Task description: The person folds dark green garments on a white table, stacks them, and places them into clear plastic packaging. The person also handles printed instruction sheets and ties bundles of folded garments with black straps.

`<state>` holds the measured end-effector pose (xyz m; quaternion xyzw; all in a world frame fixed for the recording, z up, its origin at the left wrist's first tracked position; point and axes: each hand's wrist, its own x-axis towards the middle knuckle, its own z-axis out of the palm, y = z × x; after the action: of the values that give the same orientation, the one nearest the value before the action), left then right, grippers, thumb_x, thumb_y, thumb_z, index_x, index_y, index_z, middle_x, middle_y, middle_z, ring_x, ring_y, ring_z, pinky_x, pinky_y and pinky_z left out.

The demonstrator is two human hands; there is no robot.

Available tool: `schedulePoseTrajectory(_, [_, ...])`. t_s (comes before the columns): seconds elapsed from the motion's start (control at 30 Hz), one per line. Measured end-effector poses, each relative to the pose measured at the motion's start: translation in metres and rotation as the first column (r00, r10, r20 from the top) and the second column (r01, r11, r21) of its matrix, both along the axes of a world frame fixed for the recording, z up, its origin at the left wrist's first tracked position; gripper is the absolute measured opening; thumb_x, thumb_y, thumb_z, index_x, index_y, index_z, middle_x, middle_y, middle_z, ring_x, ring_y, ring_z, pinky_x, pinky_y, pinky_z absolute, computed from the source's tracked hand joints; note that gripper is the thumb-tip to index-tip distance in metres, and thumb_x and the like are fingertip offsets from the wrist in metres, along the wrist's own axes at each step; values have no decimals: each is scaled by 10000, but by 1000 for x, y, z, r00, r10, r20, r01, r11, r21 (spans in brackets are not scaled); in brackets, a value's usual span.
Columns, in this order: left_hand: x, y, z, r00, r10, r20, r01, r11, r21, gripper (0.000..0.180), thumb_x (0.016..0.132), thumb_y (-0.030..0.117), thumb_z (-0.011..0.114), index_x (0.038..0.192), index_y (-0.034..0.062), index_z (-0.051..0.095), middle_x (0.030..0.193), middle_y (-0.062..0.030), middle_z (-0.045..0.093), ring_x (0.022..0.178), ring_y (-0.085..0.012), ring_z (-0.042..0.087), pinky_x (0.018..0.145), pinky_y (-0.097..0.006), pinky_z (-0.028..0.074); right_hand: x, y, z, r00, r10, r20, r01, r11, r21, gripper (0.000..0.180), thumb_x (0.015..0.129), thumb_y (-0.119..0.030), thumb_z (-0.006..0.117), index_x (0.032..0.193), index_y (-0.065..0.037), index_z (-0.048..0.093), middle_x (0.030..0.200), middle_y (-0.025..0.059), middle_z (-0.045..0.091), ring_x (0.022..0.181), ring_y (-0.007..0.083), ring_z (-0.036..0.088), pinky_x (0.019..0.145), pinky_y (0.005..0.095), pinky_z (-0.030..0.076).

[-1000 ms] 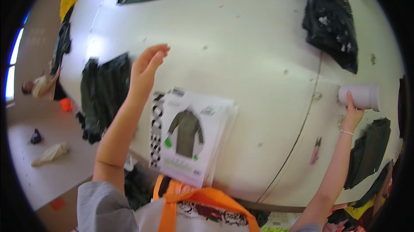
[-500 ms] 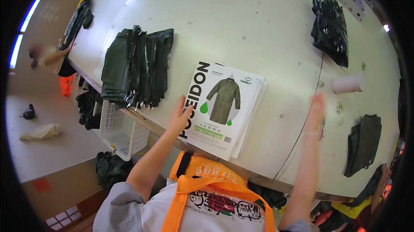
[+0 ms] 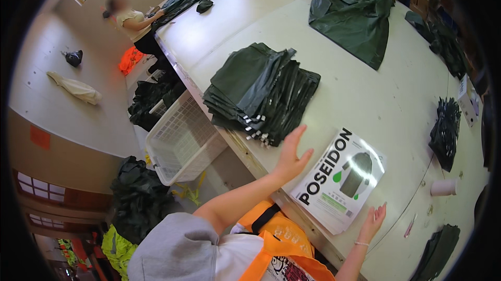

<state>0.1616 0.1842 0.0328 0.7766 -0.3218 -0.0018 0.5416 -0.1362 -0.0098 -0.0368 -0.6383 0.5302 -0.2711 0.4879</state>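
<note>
A stack of white printed sheets [image 3: 334,205], showing a long green coat and green drops, lies near the table's front edge. My left hand [image 3: 293,157] is open, thumb and fingers apart, between that stack and a pile of folded dark green garments [image 3: 263,90]. Its fingertips are close to the pile's near corner, and I cannot tell if they touch it. On the other side of the sheets, my right hand [image 3: 372,222] is held just off their right edge, fingers stretched out, with nothing in it.
A white plastic basket [image 3: 180,150] stands below the table's left edge by a dark heap [image 3: 138,197]. A spread green garment [image 3: 357,25] lies farther back. On the right are a bundle of dark bags [image 3: 446,135], a pale spool [image 3: 443,187] and folded garments [image 3: 438,255]. Two people work at the far edges.
The view has swung to the left. My left hand has lifted off the sheets toward the garment pile. My right hand has come back from near the spool to beside the sheets.
</note>
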Motion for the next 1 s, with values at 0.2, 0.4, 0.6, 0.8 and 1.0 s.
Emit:
schedulePoseTrajectory(0.2, [155, 94, 10, 937, 341, 76, -336, 939, -71, 611, 843, 117, 661, 1381, -2, 396, 1384, -160, 438, 1300, -266, 390, 1078, -358, 293, 111, 64, 46, 983, 155, 103, -152, 988, -33, 552, 914, -84, 566, 1419, -43, 346, 1405, 171, 411, 1277, 261, 416, 1059, 391, 338])
schedulePoseTrajectory(0.4, [310, 171, 21, 866, 398, 304, -472, 851, 231, 636, 884, 288, 621, 1386, -12, 371, 1399, -221, 405, 1312, -362, 351, 1093, -434, 268, 312, 155, 87, 858, 504, -102, -506, 792, -340, 613, 848, -69, 632, 1403, -60, 372, 1408, 143, 411, 1303, 277, 400, 1063, 414, 337])
schedulePoseTrajectory(0.6, [416, 166, -25, 926, 330, 185, -379, 808, 452, 668, 891, 339, 602, 1392, -24, 350, 1413, -248, 376, 1333, -396, 303, 1095, -469, 258, 466, 185, 85, 892, 371, -256, -450, 778, -439, 797, 823, -194, 686, 1458, -20, 236, 1473, 284, 247, 1352, 434, 266, 1114, 465, 239])
schedulePoseTrajectory(0.8, [408, 173, -59, 995, 83, 46, -95, 858, 505, 762, 874, 248, 634, 1445, -40, 219, 1411, -274, 360, 1311, -409, 337, 1083, -464, 287, 501, 178, 65, 839, 210, -502, -464, 758, -459, 827, 826, -222, 677, 1469, -18, 198, 1491, 276, 222, 1359, 449, 248, 1109, 512, 231])
schedulePoseTrajectory(1.0, [375, 210, -35, 985, -19, -172, 113, 827, 551, 870, 830, 165, 688, 1463, -47, 130, 1401, -293, 356, 1278, -417, 378, 1056, -438, 330, 475, 167, 70, 783, 313, -537, -534, 782, -322, 859, 771, -99, 709, 1479, -87, 223, 1473, 268, 263, 1324, 448, 305, 1094, 472, 285])
